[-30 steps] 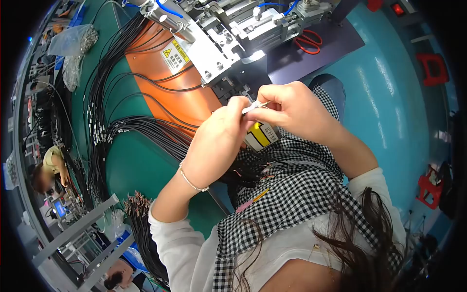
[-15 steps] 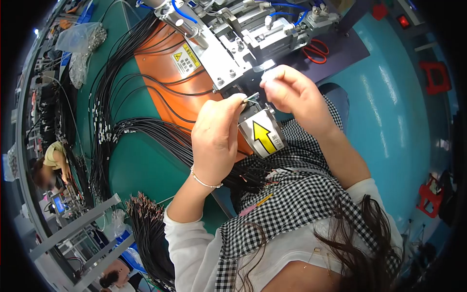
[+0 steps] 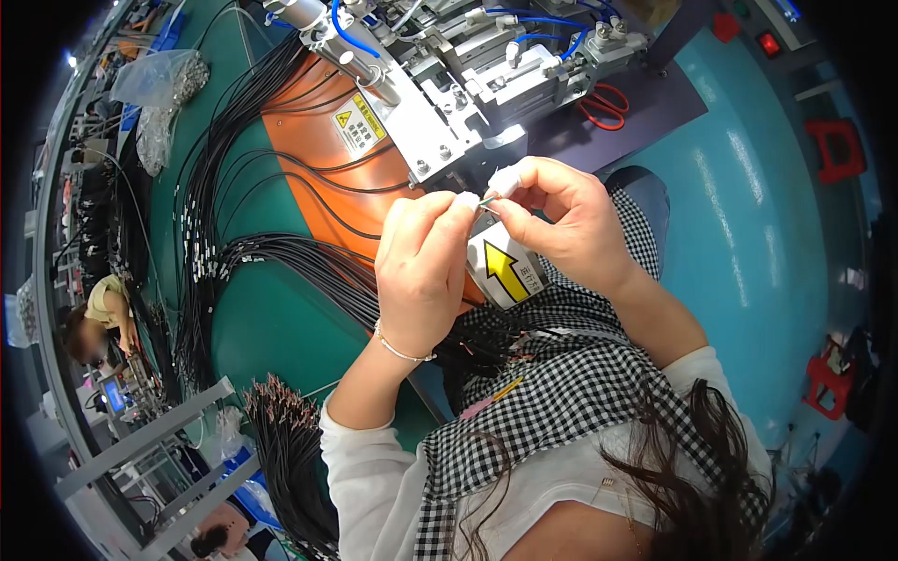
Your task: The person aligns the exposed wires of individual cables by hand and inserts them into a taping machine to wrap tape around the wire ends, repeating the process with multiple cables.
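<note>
Thin wire ends [image 3: 486,200], one of them greenish, show between my two hands, just in front of the metal machine [image 3: 468,103]. My left hand [image 3: 423,248] pinches them between thumb and forefinger. The fingertips of my right hand [image 3: 569,220] are closed at the same wires, nearly touching the left fingertips. White coverings show on some fingertips. Below the hands is a white label with a yellow arrow [image 3: 506,271]. Black cables [image 3: 309,271] run from the left toward my lap, partly behind my left hand.
An orange plate [image 3: 323,178] with more cables lies on the green table [image 3: 253,327]. Red-handled scissors [image 3: 604,107] rest right of the machine. A cable bundle with bare ends [image 3: 281,421] hangs lower left. Another person [image 3: 105,313] is at far left; red stools [image 3: 835,150] stand right.
My right hand, apart from the left half a second ago, has come back down to the wires. My left hand still pinches them, in nearly the same place.
</note>
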Demonstrator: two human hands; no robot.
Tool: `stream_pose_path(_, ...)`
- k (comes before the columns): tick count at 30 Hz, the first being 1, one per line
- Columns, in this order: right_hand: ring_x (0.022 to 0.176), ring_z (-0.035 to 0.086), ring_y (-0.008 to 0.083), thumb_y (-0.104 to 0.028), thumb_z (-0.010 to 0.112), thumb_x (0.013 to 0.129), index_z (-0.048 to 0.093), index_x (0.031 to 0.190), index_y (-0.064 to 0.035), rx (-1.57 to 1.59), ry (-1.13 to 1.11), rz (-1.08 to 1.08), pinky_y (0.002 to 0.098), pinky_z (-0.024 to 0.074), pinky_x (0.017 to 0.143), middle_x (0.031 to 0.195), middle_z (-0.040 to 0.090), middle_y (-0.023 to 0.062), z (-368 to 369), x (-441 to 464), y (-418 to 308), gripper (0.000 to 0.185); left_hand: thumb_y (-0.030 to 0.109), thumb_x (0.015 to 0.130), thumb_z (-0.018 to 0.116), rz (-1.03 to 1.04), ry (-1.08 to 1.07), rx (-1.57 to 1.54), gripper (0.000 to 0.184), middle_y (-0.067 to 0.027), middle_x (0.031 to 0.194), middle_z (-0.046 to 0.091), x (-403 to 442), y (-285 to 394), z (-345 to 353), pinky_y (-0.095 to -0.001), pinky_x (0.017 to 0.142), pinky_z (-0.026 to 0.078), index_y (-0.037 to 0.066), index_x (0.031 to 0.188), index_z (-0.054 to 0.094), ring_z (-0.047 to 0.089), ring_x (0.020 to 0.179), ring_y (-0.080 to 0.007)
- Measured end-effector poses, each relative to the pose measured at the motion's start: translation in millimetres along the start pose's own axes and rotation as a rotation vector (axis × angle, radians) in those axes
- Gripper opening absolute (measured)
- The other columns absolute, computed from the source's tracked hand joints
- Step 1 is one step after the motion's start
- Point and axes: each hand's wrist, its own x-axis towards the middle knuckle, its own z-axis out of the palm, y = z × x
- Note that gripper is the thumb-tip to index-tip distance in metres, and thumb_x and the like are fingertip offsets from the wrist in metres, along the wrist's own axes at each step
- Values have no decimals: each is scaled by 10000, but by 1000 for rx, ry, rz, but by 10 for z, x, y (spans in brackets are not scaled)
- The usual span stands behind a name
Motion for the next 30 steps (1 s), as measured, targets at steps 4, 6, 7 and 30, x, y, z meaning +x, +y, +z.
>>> stream_pose_path(4, 830, 591, 53, 16, 610, 895, 600, 979, 5, 239, 68, 94, 212, 495, 756, 946, 629, 26, 124, 2, 46, 85, -69, 800, 658, -1, 19, 56, 249, -115, 837, 617, -29, 24, 58, -295, 614, 482, 12, 1020, 575, 588, 698, -242)
stream_pose_path(6, 834, 591, 54, 13, 609, 897, 598, 982, 5, 323, 63, 107, 213, 496, 758, 946, 628, 29, 166, 16, 35, 85, -65, 807, 631, -71, -1, 95, 237, -114, 835, 615, -50, 70, 69, -285, 645, 480, 5, 1025, 572, 578, 705, -228)
stream_pose_path(7, 838, 592, 56, 11, 608, 899, 597, 984, 6, 407, 60, 119, 214, 496, 760, 946, 628, 31, 187, 23, 27, 86, -65, 807, 631, -74, -3, 99, 237, -114, 835, 615, -64, 97, 66, -285, 645, 480, 5, 1025, 572, 578, 705, -228)
stream_pose_path(30, 711, 505, 10, -73, 635, 908, 594, 954, -17, 37, -179, 167, 175, 420, 607, 798, 568, -43, -54, 225, -131, 83, 71, 937, 588, -720, -46, -697, 103, 20, 778, 581, -38, 92, -33, -180, 616, 419, -8, 994, 619, 508, 696, -33)
